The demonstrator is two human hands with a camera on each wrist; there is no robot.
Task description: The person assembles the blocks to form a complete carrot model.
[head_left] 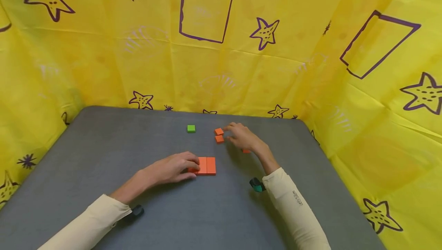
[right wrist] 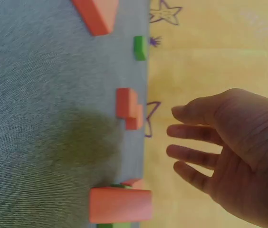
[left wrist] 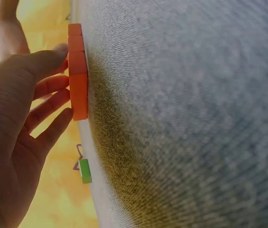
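Several flat orange blocks point(head_left: 211, 165) lie edge to edge in a row at the middle of the table. My left hand point(head_left: 177, 167) rests on the left end of this row and covers part of it. In the left wrist view its fingertips touch the upper face of the orange row point(left wrist: 79, 90). Over the table to the right, my right hand point(head_left: 243, 138) is raised with loosely extended fingers and nothing in them. Nearest to its fingertips are two small orange blocks point(head_left: 219, 139), one behind the other.
A green block point(head_left: 191, 129) stands alone toward the back of the grey table point(head_left: 138, 135). Another orange block point(head_left: 246, 151) is mostly hidden under the right wrist; the right wrist view shows green pieces point(right wrist: 122, 225) beside it. Yellow patterned cloth point(head_left: 155, 69) hangs behind and on both sides.
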